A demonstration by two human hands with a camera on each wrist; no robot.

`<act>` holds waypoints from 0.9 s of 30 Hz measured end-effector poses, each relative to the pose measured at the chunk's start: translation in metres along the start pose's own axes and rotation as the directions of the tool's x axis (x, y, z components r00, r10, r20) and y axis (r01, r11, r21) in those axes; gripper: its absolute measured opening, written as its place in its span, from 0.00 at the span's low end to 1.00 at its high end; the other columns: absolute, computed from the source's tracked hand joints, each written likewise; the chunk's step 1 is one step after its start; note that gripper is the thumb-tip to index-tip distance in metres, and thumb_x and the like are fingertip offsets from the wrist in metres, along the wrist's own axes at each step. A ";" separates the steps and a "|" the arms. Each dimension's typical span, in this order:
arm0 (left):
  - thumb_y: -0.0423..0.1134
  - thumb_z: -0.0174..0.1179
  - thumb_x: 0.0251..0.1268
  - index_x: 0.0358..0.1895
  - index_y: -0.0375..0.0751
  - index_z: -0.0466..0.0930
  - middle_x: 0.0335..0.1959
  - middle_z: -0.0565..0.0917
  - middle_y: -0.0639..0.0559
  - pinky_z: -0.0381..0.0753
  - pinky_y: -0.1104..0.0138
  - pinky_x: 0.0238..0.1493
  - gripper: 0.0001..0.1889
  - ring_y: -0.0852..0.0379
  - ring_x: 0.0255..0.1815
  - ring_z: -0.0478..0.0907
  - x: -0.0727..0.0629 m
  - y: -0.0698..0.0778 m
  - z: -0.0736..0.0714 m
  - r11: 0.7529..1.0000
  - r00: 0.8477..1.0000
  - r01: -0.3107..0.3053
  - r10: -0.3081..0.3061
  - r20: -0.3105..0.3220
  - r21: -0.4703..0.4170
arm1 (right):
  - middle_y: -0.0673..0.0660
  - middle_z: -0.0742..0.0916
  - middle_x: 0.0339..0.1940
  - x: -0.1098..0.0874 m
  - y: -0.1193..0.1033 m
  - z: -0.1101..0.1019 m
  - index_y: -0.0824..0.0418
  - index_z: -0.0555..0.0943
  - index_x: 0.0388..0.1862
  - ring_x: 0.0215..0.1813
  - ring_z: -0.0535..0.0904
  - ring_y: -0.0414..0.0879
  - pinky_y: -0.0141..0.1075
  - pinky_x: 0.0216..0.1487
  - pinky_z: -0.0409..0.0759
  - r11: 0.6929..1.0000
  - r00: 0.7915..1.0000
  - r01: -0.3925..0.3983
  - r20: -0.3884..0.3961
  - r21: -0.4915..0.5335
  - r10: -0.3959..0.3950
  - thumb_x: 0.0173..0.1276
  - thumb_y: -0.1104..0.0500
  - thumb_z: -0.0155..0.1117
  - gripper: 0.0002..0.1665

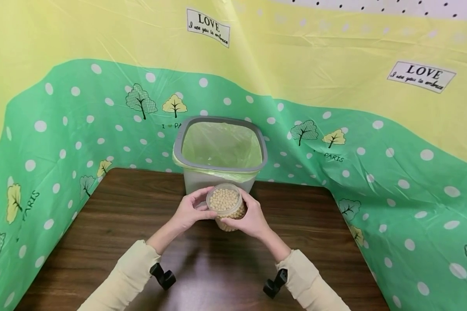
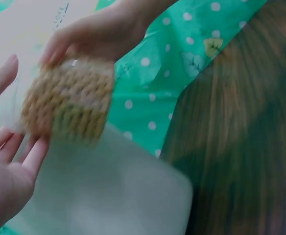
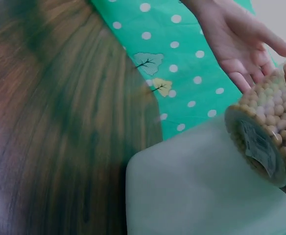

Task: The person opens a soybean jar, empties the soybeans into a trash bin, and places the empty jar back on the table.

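Observation:
A clear plastic jar (image 1: 228,206) of round beige beans is held between both hands, tilted, close in front of the bin. My right hand (image 1: 254,217) grips its side, thumb on the near face and fingers round behind. At the jar's top left my left hand (image 1: 187,212) spans the rim with thumb and fingers. The left wrist view shows the left fingers (image 2: 33,154) against the jar's end, with something pale and translucent beside them. In the right wrist view the jar's base carries a white label (image 3: 260,147).
Behind the jar stands a pale bin (image 1: 222,166) with a grey rim, lined with a light green bag (image 1: 218,144). It sits at the back edge of the dark wooden table (image 1: 148,194). A green and yellow patterned cloth (image 1: 113,112) hangs around the table.

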State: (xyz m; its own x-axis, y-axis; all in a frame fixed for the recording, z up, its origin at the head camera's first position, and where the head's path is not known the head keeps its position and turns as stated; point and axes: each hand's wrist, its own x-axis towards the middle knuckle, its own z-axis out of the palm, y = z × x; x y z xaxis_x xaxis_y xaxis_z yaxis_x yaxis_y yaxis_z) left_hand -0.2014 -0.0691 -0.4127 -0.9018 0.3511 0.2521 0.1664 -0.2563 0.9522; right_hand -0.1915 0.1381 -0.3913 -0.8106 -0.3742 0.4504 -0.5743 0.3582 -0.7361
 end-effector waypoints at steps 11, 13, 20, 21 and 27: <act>0.34 0.73 0.40 0.63 0.23 0.59 0.63 0.63 0.31 0.75 0.67 0.50 0.45 0.58 0.58 0.69 0.000 0.002 -0.008 0.997 0.980 -0.034 0.021 0.196 0.063 | 0.61 0.79 0.49 -0.002 -0.009 -0.009 0.67 0.68 0.60 0.48 0.76 0.47 0.36 0.48 0.76 0.994 0.977 -0.043 0.210 0.096 0.022 0.43 0.65 0.74 0.42; 0.33 0.73 0.39 0.63 0.27 0.62 0.62 0.65 0.32 0.74 0.67 0.51 0.43 0.55 0.57 0.69 -0.002 0.001 -0.001 0.993 0.994 -0.036 0.024 0.109 0.110 | 0.62 0.79 0.50 -0.003 -0.015 -0.007 0.68 0.68 0.59 0.49 0.76 0.50 0.39 0.48 0.76 1.000 0.991 -0.002 0.131 0.026 -0.001 0.41 0.64 0.75 0.43; 0.35 0.72 0.42 0.62 0.23 0.60 0.58 0.68 0.33 0.76 0.67 0.49 0.43 0.60 0.52 0.71 0.000 0.004 -0.006 0.999 0.984 -0.020 0.013 0.177 0.036 | 0.64 0.79 0.50 -0.005 -0.019 -0.009 0.71 0.68 0.60 0.49 0.76 0.50 0.38 0.49 0.75 0.997 0.993 -0.042 0.117 0.072 0.033 0.41 0.68 0.74 0.44; 0.35 0.72 0.42 0.62 0.22 0.59 0.58 0.68 0.34 0.76 0.67 0.48 0.43 0.60 0.52 0.71 0.001 0.005 -0.008 1.000 0.976 -0.002 -0.001 0.218 0.013 | 0.64 0.79 0.49 -0.005 -0.019 -0.011 0.71 0.68 0.59 0.49 0.76 0.48 0.37 0.48 0.75 0.992 0.988 -0.062 0.150 0.109 0.046 0.41 0.69 0.73 0.43; 0.33 0.73 0.40 0.62 0.23 0.61 0.58 0.68 0.33 0.78 0.67 0.45 0.42 0.59 0.50 0.72 0.002 0.006 -0.004 0.999 0.976 0.007 -0.017 0.218 0.049 | 0.64 0.79 0.49 -0.004 -0.023 -0.013 0.71 0.68 0.59 0.48 0.76 0.48 0.35 0.48 0.75 0.991 0.982 -0.057 0.184 0.122 0.034 0.42 0.68 0.73 0.42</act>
State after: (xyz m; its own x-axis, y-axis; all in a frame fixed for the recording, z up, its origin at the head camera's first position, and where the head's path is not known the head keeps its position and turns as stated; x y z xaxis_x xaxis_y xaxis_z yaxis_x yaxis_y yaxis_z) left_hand -0.2038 -0.0735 -0.4074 -0.7956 0.5437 0.2673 0.1797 -0.2095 0.9612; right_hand -0.1763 0.1431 -0.3696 -0.7947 -0.5129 0.3246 -0.5090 0.2718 -0.8167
